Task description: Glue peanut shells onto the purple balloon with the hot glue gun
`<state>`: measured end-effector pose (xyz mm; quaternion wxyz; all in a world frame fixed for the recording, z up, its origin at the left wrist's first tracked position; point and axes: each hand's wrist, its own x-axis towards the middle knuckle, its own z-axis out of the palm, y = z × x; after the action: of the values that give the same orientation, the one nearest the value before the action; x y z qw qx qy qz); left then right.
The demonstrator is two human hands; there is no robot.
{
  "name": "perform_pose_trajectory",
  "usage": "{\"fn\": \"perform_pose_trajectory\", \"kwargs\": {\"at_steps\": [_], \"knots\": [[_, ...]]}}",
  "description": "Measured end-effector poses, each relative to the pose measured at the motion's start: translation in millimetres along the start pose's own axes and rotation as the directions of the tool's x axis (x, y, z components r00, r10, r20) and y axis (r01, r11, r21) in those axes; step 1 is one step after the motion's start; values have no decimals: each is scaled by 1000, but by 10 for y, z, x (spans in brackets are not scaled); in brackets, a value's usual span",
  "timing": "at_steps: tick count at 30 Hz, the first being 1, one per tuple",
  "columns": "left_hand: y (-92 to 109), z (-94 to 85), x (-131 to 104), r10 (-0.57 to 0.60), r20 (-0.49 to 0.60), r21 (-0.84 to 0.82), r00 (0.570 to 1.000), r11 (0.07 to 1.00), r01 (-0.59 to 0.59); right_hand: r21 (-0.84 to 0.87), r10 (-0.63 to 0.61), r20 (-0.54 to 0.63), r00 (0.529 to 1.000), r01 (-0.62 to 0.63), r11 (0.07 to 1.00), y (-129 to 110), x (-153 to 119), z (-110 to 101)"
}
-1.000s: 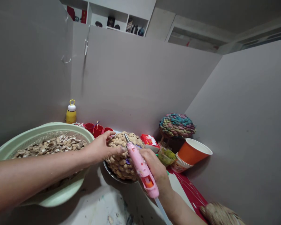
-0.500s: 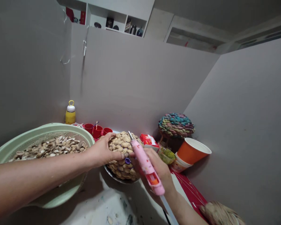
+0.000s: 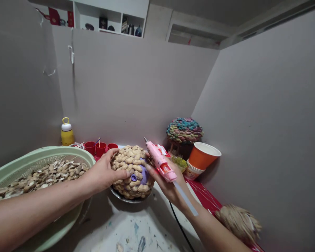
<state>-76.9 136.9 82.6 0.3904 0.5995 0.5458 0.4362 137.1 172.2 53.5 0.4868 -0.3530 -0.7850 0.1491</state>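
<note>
A purple balloon (image 3: 144, 176) covered in peanut shells (image 3: 130, 157) rests in a shallow metal bowl (image 3: 130, 200). Its knot and a bare purple patch face me. My left hand (image 3: 105, 172) grips the ball's left side, thumb lying across the shells near the knot. In my right hand (image 3: 170, 182) is a pink hot glue gun (image 3: 161, 162), its metal nozzle pointing up and away to the left. The right thumb and fingertips touch the ball's right side near the bare patch. A clear glue stick (image 3: 186, 199) sticks out of the gun's rear.
At left stands a green colander (image 3: 90, 157) of loose shells (image 3: 47, 175). Behind are red cups (image 3: 101, 149) and a yellow bottle (image 3: 67, 136). To the right sit orange paper buckets (image 3: 203, 155), a multicoloured shell-covered piece (image 3: 185, 131) and a dried bundle (image 3: 238, 220). A black cord (image 3: 181, 225) crosses the table.
The ball has turned, bringing the bare purple patch into view beside the knot. The glue gun has tipped flatter, and the right hand now touches the ball visibly. The whole view has shifted.
</note>
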Motion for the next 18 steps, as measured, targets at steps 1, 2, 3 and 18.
{"fn": "perform_pose_trajectory", "kwargs": {"at_steps": [1,2,3,18], "knots": [[15,1,-4,-4,-1,6,1000,1000,4,12,-7,-10,1000,8,1000,0,-1,-3],[30,3,-7,-10,-2,13,1000,1000,10,22,-17,-19,1000,18,1000,1,-2,-4],[43,6,-8,-17,-3,17,1000,1000,17,30,-25,-26,999,26,999,2,-2,-3],[58,-4,-7,-22,-15,110,1000,994,23,16,-130,-58,990,131,991,-10,9,24]]}}
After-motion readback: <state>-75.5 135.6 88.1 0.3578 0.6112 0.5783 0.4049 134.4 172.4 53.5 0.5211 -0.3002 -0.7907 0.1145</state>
